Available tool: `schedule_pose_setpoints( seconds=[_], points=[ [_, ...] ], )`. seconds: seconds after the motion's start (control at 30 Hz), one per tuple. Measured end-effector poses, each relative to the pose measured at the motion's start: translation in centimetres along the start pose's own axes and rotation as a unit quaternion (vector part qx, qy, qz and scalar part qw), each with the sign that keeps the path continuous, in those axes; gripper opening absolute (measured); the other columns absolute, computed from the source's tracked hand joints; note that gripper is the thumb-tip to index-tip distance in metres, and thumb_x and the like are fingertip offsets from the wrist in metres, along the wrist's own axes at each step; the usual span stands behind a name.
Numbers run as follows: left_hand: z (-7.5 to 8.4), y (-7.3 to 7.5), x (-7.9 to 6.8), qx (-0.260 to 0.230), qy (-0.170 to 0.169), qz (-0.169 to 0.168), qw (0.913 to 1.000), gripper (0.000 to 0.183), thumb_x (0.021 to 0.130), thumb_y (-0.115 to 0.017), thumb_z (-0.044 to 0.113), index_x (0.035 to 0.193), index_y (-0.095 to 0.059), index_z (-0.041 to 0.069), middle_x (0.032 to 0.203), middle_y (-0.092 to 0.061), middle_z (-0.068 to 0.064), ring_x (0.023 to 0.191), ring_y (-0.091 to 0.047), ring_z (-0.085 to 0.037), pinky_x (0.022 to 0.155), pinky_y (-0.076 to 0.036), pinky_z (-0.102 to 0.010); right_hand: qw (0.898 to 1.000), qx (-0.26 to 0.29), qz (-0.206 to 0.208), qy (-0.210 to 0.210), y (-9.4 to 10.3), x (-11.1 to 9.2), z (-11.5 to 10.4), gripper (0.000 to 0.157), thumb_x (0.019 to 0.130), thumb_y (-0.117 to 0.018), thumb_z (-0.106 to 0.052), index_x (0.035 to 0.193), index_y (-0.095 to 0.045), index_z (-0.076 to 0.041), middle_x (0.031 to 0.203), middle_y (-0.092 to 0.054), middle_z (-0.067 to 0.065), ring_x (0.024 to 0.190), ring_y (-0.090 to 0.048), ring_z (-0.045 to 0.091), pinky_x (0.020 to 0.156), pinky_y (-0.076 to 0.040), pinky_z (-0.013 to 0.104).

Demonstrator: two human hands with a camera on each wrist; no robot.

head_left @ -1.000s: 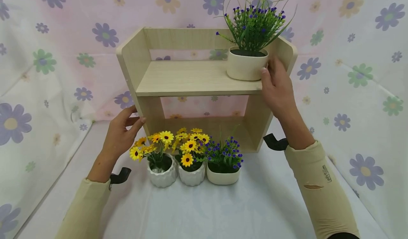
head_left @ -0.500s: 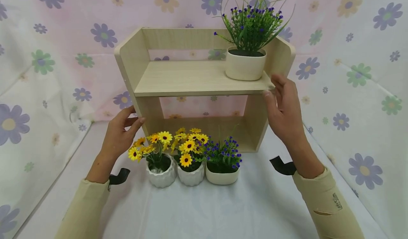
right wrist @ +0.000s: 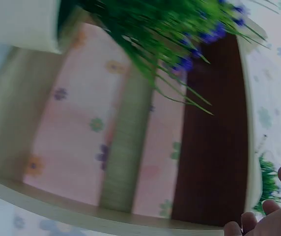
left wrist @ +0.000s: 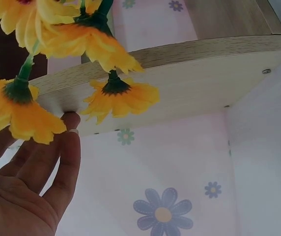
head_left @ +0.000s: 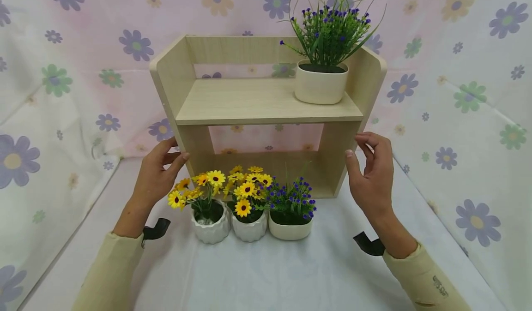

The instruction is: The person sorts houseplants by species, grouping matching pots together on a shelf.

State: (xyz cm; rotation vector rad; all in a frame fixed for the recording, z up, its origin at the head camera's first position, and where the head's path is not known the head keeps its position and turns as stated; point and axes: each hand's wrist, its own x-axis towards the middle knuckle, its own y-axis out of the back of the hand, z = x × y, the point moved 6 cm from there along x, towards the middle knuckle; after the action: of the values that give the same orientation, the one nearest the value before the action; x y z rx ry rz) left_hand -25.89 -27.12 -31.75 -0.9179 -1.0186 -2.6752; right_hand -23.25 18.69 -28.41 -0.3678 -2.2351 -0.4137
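A two-tier light wooden shelf stands upright on the table. My left hand rests its fingertips against the shelf's left side panel; in the left wrist view, bent fingers meet the panel's outer face. On the upper tier, at the right, is an oval cream pot of purple flowers. My right hand is beside the right side panel, thumb and fingers spread apart with nothing between them. Before the shelf, in a row, are two white pots of yellow flowers and a smaller cream pot of purple flowers.
A white cloth covers the table. Flower-patterned fabric hangs behind and at both sides. The yellow flowers overlap the lower left of the shelf, and the small purple plant overlaps its lower tier.
My right hand has let go of the pot on the upper tier and moved down along the shelf's right side. The left hand has stayed in place.
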Motion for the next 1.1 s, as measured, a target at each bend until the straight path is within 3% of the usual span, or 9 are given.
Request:
schedule_pose_setpoints(
  seconds=[0.23, 0.4, 0.7, 1.1],
  points=[
    [0.0, -0.1, 0.2, 0.002, -0.001, -0.001, 1.0000, 0.055, 0.107, -0.066, 0.015, 0.160, -0.050, 0.019, 0.146, -0.061, -0.016, 0.121, -0.069, -0.045, 0.093, -0.048, -0.006, 0.998, -0.020, -0.052, -0.025, -0.8, -2.4, 2.1, 0.041, 0.098, -0.065, 0.011, 0.138, -0.055, 0.007, 0.137, -0.056, 0.018, 0.132, -0.054, 0.022, 0.115, -0.047, 0.025],
    [0.0, -0.2, 0.2, 0.002, -0.001, -0.001, 1.0000, 0.055, 0.107, -0.065, 0.015, 0.160, -0.050, 0.018, 0.147, -0.061, -0.015, 0.121, -0.069, -0.045, 0.094, -0.049, -0.007, 0.994, -0.025, -0.097, -0.045, -1.6, -3.7, 3.0, 0.037, 0.100, -0.066, 0.006, 0.135, -0.055, 0.007, 0.135, -0.058, 0.018, 0.131, -0.057, 0.027, 0.113, -0.049, 0.026],
    [0.0, 0.0, 0.0, 0.012, 0.007, -0.003, 0.9999, 0.055, 0.107, -0.065, 0.017, 0.160, -0.049, 0.019, 0.147, -0.060, -0.015, 0.121, -0.069, -0.045, 0.096, -0.053, -0.014, 0.980, -0.044, -0.177, -0.084, -3.4, -5.2, 4.5, 0.036, 0.101, -0.067, 0.001, 0.133, -0.052, 0.006, 0.130, -0.059, 0.020, 0.124, -0.061, 0.035, 0.108, -0.054, 0.053],
    [0.0, -0.1, -0.1, 0.006, -0.006, -0.005, 1.0000, 0.056, 0.106, -0.066, 0.013, 0.160, -0.049, 0.019, 0.146, -0.061, -0.016, 0.120, -0.070, -0.046, 0.094, -0.046, -0.004, 0.941, -0.054, -0.269, -0.199, -4.4, -7.6, 6.3, 0.036, 0.100, -0.068, -0.002, 0.133, -0.054, 0.002, 0.130, -0.063, 0.023, 0.119, -0.067, 0.037, 0.102, -0.058, 0.054]
  ],
)
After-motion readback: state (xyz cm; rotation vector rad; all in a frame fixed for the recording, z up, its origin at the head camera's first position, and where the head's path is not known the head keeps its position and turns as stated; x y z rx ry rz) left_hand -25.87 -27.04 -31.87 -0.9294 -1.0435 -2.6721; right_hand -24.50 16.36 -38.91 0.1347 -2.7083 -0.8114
